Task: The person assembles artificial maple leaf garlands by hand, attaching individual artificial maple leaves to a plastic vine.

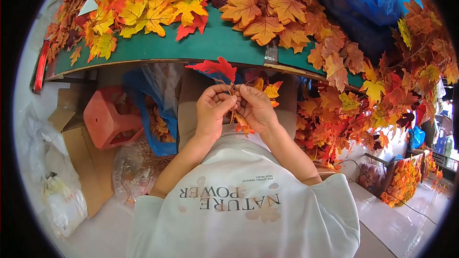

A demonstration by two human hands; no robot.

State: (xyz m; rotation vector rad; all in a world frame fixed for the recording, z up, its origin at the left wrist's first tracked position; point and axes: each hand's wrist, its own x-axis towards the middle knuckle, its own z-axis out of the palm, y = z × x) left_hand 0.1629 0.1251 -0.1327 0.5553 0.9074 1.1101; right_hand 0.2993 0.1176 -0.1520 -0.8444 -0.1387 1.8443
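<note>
Over my lap, close to the table's near edge, my left hand and my right hand meet with bent fingers. Both are closed around the thin brown stem of an artificial autumn leaf branch. One red leaf sticks up above the fingers. Yellow-orange leaves show beyond my right hand, and an orange leaf hangs below it. Whether these belong to the same branch I cannot tell. My fingers partly hide the spot where they grip the stem.
Piles of yellow leaves and orange-brown leaves cover much of the green table. More leaf branches hang at the right. On the left are a red plastic stool, a blue bag and cardboard.
</note>
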